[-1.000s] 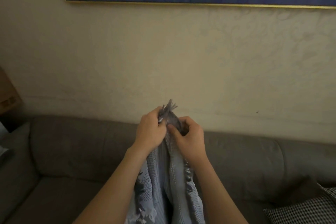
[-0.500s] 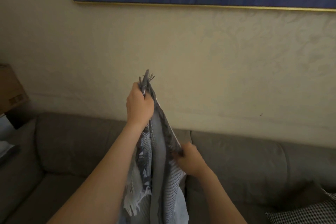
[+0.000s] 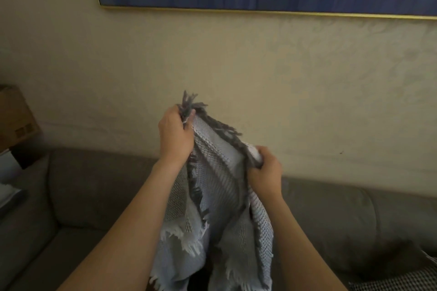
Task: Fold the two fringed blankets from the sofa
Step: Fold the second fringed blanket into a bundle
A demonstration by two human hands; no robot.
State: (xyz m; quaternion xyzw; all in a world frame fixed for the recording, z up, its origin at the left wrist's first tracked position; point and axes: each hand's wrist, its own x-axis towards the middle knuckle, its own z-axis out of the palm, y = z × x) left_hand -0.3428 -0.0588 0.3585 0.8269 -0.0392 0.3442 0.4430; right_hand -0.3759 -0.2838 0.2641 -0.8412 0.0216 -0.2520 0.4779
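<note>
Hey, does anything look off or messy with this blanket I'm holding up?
Nothing looks damaged or spilled. The blanket hangs bunched between the left hand and the right hand; the left grips higher, so the fringed top edge slopes instead of running level.

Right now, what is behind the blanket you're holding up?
Behind the blanket, gripped by the left hand and right hand, the grey sofa backrest and beige wall show. The stretch of sofa behind its hanging folds is covered, so whatever lies there cannot be seen.
</note>
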